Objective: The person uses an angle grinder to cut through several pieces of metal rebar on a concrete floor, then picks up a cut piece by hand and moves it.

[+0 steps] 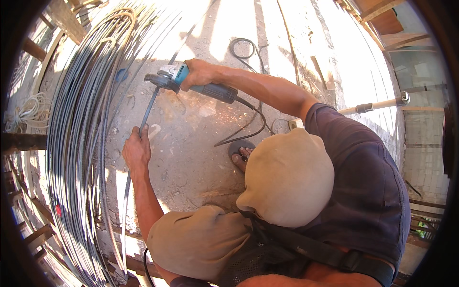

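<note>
My right hand (197, 74) is wrapped round the teal and black body of an angle grinder (215, 92). The grinder's dark disc and guard lie against a thin steel bar (152, 106), and orange sparks fly off to the right, low over the ground. Closer to me, my left hand (137, 149) is closed round the same bar, which runs on past the disc toward the far side and back past my left forearm. Exactly where disc and bar meet is hidden by the guard.
A large bundle of long steel bars (71, 158) curves along my left. The grinder's black cord (260, 126) loops over the dusty concrete near my sandalled foot (240, 157). A pale pipe (375, 105) sticks out at the right, and coiled white rope (34, 112) lies far left.
</note>
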The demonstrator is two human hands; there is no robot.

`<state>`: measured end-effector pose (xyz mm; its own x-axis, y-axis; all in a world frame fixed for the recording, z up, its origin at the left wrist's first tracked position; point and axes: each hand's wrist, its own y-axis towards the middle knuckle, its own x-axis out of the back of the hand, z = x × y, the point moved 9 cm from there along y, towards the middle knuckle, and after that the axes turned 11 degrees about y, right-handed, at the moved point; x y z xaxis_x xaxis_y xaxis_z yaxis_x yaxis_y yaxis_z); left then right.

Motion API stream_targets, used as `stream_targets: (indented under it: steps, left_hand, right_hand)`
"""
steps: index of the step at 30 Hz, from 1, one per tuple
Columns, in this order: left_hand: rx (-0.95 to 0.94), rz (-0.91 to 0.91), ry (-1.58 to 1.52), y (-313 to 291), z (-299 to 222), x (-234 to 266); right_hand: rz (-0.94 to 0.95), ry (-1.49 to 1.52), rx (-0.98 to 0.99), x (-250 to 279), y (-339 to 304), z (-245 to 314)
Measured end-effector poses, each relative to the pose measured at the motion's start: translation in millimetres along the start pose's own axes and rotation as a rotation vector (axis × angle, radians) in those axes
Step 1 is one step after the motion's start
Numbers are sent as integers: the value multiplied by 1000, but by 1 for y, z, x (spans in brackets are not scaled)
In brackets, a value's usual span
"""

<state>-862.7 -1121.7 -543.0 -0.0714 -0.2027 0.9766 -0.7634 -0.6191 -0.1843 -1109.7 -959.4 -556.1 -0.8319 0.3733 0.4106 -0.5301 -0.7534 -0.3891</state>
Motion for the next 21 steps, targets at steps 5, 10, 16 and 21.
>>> stream_targets:
  steps: [5, 10, 16, 21]
  left_hand:
    - [23, 16, -7, 0, 1, -1]
    - [16, 12, -8, 1, 1, -1]
    - [15, -6, -13, -1, 5, 0]
    - [16, 27, -22, 0, 1, 1]
  right_hand:
    - [-7, -1, -7, 0, -3, 3]
    - [13, 33, -10, -2, -3, -1]
    - [8, 26, 13, -3, -7, 11]
    - [-45, -6, -2, 2, -5, 8]
